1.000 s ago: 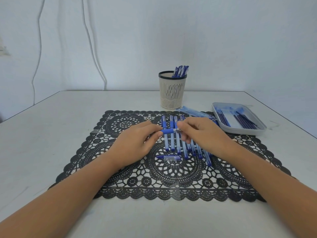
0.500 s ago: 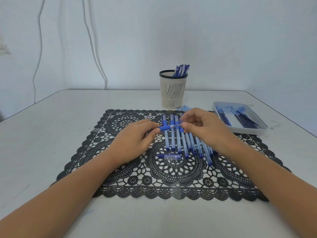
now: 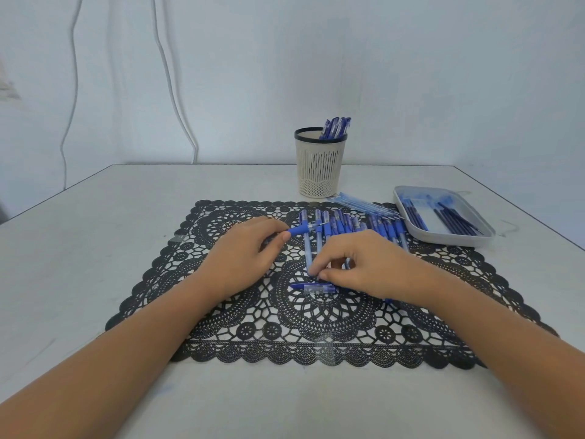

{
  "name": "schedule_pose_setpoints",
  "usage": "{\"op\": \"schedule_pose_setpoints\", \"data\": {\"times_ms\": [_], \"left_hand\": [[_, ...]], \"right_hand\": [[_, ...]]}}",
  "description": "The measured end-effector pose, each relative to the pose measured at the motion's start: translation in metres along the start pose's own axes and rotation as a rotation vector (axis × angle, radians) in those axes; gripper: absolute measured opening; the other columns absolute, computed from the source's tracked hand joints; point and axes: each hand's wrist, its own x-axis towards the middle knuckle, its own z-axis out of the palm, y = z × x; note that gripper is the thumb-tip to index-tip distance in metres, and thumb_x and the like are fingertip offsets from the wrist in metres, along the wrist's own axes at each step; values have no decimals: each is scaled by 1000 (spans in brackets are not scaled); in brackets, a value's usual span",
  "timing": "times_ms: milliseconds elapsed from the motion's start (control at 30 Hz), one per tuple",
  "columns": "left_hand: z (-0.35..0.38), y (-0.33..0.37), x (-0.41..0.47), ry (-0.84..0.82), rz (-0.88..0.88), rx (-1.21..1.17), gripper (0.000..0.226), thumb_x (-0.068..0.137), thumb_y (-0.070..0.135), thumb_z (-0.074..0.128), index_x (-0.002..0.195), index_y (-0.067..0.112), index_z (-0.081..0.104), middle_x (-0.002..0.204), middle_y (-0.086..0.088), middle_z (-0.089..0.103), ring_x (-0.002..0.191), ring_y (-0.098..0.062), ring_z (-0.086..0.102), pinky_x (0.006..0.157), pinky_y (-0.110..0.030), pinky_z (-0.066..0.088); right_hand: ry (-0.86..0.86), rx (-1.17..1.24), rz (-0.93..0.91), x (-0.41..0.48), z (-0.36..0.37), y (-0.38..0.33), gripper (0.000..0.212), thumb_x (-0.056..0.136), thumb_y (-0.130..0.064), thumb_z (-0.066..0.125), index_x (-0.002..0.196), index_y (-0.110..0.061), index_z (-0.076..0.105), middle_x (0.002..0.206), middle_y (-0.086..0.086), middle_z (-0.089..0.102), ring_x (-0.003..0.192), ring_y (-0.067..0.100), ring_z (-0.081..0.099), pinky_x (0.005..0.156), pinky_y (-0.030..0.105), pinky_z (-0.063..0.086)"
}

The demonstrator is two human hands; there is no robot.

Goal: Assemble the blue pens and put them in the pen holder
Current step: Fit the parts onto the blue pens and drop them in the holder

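My left hand point(image 3: 243, 253) grips a blue pen point(image 3: 304, 230) by its barrel, with the grip and metal tip pointing right above the mat. My right hand point(image 3: 364, 266) is lowered with curled fingers, thumb and forefinger meeting just above a loose blue pen cap point(image 3: 313, 287) that lies on the black lace mat point(image 3: 221, 312). Whether they grip the cap is unclear. A row of several uncapped blue pens point(image 3: 345, 224) lies behind both hands. The cream pen holder point(image 3: 319, 166) stands behind the mat with several capped pens point(image 3: 337, 126) in it.
A grey tray point(image 3: 443, 240) with dark refills point(image 3: 456, 220) sits at the right, touching the mat's far corner. Clear tubes point(image 3: 364, 204) lie between the holder and the tray. White cables point(image 3: 177, 90) hang on the wall behind the white table point(image 3: 95, 232).
My right hand has let go of the pen's tip and dropped toward me, down to the loose cap. My left hand still holds the pen in about the same place.
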Motion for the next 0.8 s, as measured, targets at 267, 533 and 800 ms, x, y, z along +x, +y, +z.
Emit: {"op": "schedule_pose_setpoints", "data": {"times_ms": [267, 533, 800], "left_hand": [[-1, 3, 0, -8, 10, -15, 26, 94, 29, 48, 108, 13, 64, 85, 11, 58, 76, 2, 51, 67, -14, 38], [0, 3, 0, -21, 49, 10, 32, 95, 36, 44, 109, 15, 63, 82, 21, 51, 75, 3, 50, 65, -14, 38], [1, 7, -2, -35, 112, 17, 47, 88, 52, 33, 107, 21, 64, 81, 16, 54, 72, -1, 52, 62, -22, 44]], "right_hand": [[21, 10, -29, -1, 0, 0, 15, 85, -20, 64, 96, -30, 68, 83, -22, 63, 67, -6, 52, 64, 8, 42], [448, 109, 41, 2, -10, 9, 8, 87, -26, 61, 94, -30, 60, 84, -12, 61, 74, 0, 54, 67, 1, 38], [353, -1, 49, 5, -5, 14, 13, 86, -22, 63, 96, -25, 70, 81, -16, 63, 75, -2, 55, 68, 5, 40]]}}
